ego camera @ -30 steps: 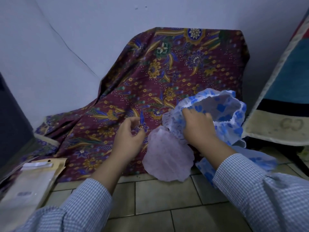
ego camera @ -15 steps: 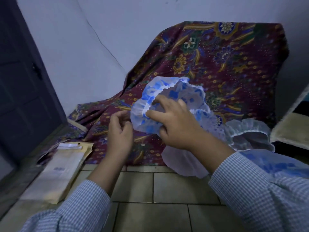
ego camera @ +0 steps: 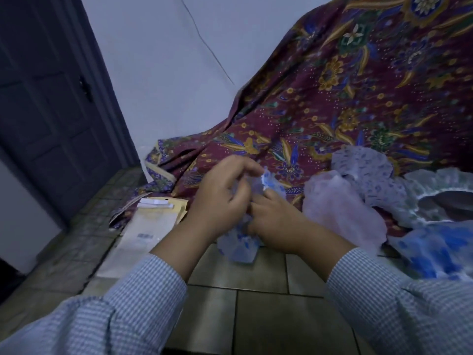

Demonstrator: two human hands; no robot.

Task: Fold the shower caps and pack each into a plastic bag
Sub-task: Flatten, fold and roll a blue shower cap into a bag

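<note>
Your left hand [ego camera: 220,201] and right hand [ego camera: 275,224] bunch the crumpled blue-printed plastic shower cap [ego camera: 240,245] between them | Squeeze air out, fold flat | Plastic bags [ego camera: 138,234] left of grip

Bare floor [ego camera: 256,316] lies open in front. Bags [ego camera: 143,231] sit left, loose caps [ego camera: 358,201] crowd the right, cloth [ego camera: 358,98] rises behind.
</note>
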